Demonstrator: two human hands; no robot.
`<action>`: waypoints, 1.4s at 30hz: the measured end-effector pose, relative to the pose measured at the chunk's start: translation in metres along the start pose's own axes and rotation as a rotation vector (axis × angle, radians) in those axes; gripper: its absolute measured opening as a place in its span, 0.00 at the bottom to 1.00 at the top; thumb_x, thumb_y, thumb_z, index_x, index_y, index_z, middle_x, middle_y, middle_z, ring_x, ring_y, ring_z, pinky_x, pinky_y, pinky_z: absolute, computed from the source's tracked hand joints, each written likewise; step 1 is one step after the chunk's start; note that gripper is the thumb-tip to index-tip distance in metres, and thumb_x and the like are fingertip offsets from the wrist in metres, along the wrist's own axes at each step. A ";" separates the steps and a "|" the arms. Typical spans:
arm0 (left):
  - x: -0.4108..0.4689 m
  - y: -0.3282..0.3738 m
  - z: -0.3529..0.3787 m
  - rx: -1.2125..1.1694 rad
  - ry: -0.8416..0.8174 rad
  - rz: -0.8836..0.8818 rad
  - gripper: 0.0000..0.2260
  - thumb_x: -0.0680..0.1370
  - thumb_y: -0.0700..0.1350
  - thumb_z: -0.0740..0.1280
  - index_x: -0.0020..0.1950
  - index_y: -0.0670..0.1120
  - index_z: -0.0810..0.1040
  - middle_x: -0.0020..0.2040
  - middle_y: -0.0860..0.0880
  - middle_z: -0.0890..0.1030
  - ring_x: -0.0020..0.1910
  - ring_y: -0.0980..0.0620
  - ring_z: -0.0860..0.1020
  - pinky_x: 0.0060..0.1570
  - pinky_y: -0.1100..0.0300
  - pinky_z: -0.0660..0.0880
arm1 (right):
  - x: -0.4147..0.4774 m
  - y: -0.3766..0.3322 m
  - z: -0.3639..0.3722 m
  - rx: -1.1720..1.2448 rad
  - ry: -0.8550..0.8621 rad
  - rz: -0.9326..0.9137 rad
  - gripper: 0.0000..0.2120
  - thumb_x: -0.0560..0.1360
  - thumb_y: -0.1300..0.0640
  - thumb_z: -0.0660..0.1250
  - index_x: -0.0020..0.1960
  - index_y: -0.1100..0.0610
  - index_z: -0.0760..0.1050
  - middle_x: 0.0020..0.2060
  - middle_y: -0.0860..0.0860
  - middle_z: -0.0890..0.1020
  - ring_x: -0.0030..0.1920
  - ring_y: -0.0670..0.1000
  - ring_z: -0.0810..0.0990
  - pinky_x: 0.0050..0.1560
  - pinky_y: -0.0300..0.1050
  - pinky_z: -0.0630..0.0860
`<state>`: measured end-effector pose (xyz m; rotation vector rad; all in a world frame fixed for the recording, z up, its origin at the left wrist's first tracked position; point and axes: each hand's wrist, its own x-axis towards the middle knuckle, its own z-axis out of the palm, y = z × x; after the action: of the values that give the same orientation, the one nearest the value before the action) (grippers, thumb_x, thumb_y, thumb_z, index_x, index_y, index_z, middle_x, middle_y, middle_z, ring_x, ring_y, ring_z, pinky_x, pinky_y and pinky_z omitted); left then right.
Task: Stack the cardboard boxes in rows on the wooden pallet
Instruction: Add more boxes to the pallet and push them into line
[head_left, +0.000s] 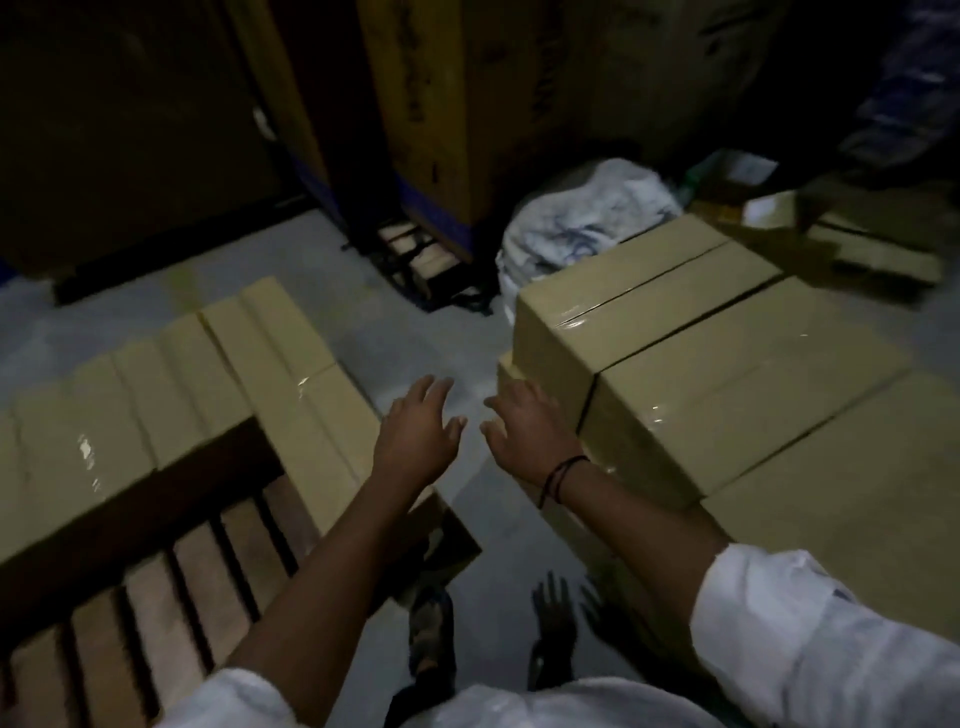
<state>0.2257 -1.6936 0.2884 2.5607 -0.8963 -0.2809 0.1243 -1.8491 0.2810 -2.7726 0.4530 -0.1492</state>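
Reaching forward over the grey floor (415, 338), both bare forearms are extended from rolled white sleeves (810, 639), palms turned down. The left hand (418, 431) is held in the air above the gap between the two groups of boxes, fingers spread and loose, nothing grasped and nothing touched. The right hand (524, 426) is likewise held open, fingers splayed; it is placed just beside the near corner of the stack of boxes (727, 374) on the right, but whether that corner is touched cannot be told. A dark cord bracelet (561, 475) is worn on the right wrist.

Cardboard boxes, taped: one row (171, 384) is laid on the wooden pallet (156, 582) at the left, along its far edge and right side; the near slats are left bare. The right-hand stack is set on the floor, one box (634, 306) lying on top at the far end.

Behind, in dim light: a white sack (571, 218), tall cartons (415, 104) and loose cardboard (857, 228) are noted. A sandalled foot (428, 639) and the hands' shadows are seen below.
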 end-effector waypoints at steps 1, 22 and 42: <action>0.008 0.012 -0.002 -0.003 -0.006 0.053 0.27 0.82 0.55 0.65 0.80 0.51 0.65 0.78 0.45 0.67 0.73 0.41 0.70 0.69 0.43 0.71 | -0.002 0.007 -0.011 0.017 0.033 0.040 0.21 0.77 0.44 0.58 0.63 0.52 0.78 0.64 0.55 0.76 0.63 0.60 0.74 0.59 0.59 0.75; 0.070 0.185 0.045 -0.015 -0.348 0.888 0.25 0.80 0.54 0.68 0.77 0.51 0.70 0.75 0.48 0.72 0.69 0.48 0.74 0.67 0.52 0.73 | -0.117 0.087 -0.072 0.047 0.385 0.937 0.21 0.79 0.45 0.62 0.69 0.49 0.74 0.70 0.49 0.72 0.69 0.53 0.69 0.69 0.50 0.68; 0.063 0.386 0.232 0.071 -0.656 0.913 0.24 0.80 0.52 0.67 0.76 0.51 0.70 0.74 0.48 0.73 0.68 0.47 0.75 0.65 0.50 0.75 | -0.250 0.275 -0.073 0.105 0.210 1.378 0.29 0.80 0.46 0.61 0.79 0.50 0.58 0.80 0.53 0.52 0.78 0.59 0.54 0.76 0.58 0.58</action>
<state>-0.0111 -2.0798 0.2483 1.8273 -2.1960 -0.8076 -0.2029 -2.0362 0.2458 -1.7721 2.1125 -0.1072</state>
